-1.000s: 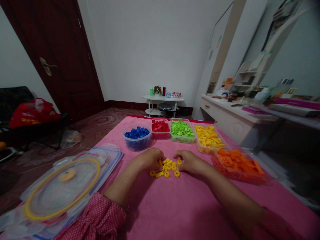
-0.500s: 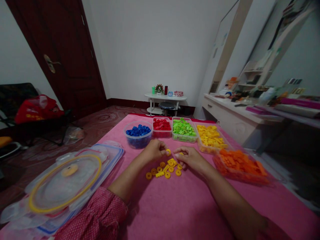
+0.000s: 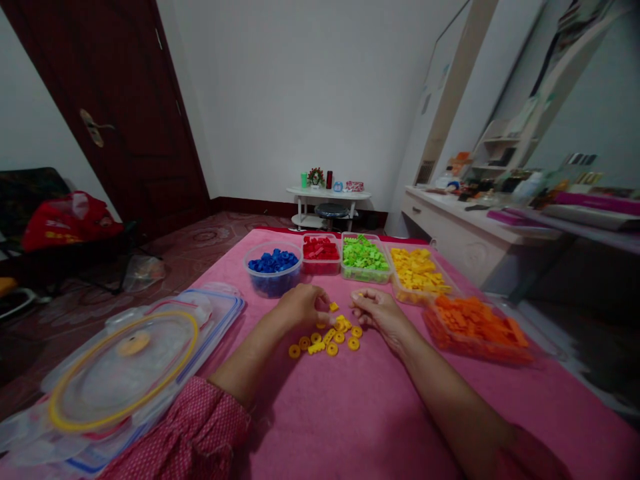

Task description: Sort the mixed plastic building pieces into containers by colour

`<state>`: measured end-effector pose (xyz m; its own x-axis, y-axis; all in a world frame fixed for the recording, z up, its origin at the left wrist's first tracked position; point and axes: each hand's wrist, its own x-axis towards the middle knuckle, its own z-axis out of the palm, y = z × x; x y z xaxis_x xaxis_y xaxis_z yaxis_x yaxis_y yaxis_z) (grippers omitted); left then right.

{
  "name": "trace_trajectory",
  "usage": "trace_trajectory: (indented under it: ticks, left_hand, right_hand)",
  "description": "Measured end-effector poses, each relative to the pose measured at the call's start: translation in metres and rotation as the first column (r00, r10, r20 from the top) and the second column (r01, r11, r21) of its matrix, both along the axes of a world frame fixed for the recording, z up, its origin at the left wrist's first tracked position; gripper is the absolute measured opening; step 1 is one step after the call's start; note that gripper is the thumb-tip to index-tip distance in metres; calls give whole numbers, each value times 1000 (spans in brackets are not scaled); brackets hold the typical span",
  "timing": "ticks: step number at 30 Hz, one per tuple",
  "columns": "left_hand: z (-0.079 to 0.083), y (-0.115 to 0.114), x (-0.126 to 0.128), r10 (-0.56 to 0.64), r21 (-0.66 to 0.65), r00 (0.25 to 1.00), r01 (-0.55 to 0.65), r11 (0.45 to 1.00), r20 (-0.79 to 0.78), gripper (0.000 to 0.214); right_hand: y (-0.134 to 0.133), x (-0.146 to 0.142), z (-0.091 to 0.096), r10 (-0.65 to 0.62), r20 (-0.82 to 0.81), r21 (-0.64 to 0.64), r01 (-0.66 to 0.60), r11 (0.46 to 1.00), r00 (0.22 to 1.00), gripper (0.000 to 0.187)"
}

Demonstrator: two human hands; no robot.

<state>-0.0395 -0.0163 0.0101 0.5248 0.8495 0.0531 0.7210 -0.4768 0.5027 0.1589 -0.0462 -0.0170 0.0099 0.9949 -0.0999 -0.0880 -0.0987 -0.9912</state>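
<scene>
Several small yellow ring-shaped pieces (image 3: pixel 327 339) lie in a loose pile on the pink cloth (image 3: pixel 350 413). My left hand (image 3: pixel 303 305) hovers just above and left of the pile, fingers pinched on a yellow piece (image 3: pixel 333 307). My right hand (image 3: pixel 377 311) is to the right of the pile, fingers curled on another small yellow piece (image 3: pixel 360 294). The two hands face each other a few centimetres apart.
Behind the hands stand a round tub of blue pieces (image 3: pixel 273 268) and trays of red (image 3: pixel 321 253), green (image 3: pixel 365 258), yellow (image 3: pixel 417 273) and orange pieces (image 3: pixel 473 325). Stacked clear lids (image 3: pixel 125 360) lie at the left. A white desk (image 3: pixel 450 227) stands on the right.
Both hands have lifted off the pile, each with a small yellow piece, and now hold them facing each other above it. One ring now lies a little further left.
</scene>
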Motion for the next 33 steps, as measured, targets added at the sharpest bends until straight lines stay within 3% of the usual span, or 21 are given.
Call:
trace_trajectory:
  ticks: [4,9,11,14,18,22,25,28,33]
  left_hand:
    - [-17,-6,9,-12,130,1000,11,991,4,69]
    - [-24,-10,18,-3,188,998,15,982,-63,33]
    - [-24,-6,18,17,161,1000,-15,987,-14,24]
    - [-23,1,18,79,48,975,-91,995,207,20]
    - [-23,3,24,156,-182,837,-68,981,525,26]
    - [-26,-1,31,190,-251,775,-43,967,603,31]
    - [-25,-2,29,175,-205,824,-74,976,539,35]
    - [-17,3,17,131,-37,911,-126,991,392,41]
    - [-3,13,-8,279,221,957,-289,932,73,29]
  right_hand:
    - [5,4,-7,-26,-4,-38,26,999,1000,24]
    - [3,1,-9,15,23,-13,-14,1000,1000,25]
    - [2,0,-9,25,39,0,-25,1000,999,25]
    - [-2,-3,-6,44,78,22,-46,999,996,26]
    - [-10,-12,4,69,97,107,-80,991,993,32]
    - [-15,-21,11,75,93,151,-89,984,993,41]
    - [-16,-22,12,90,107,161,-106,981,990,39]
    - [-11,-16,11,54,114,168,-73,983,992,31]
    - [0,0,5,-43,63,196,29,980,997,29]
